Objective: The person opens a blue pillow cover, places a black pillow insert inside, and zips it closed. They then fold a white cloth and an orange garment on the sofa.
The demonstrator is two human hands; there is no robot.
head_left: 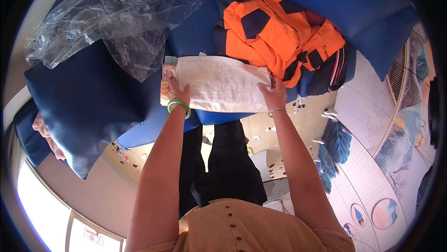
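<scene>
A folded white towel lies across the blue seat in front of me. A pinkish patterned cloth sticks out from under its left end. My left hand, with a green bangle at the wrist, rests on the left end of the towel, thumb and fingers apart. At the opposite end, my right hand grips the towel's edge, its thumb on top; its other fingers are partly hidden. A thin silver bracelet circles that wrist.
Beyond the towel, orange and dark clothing lies in a heap. Clear plastic sheeting spreads over the far left. A dark blue cushion sits at the left, with pink cloth beside it. Blue cushions stand behind.
</scene>
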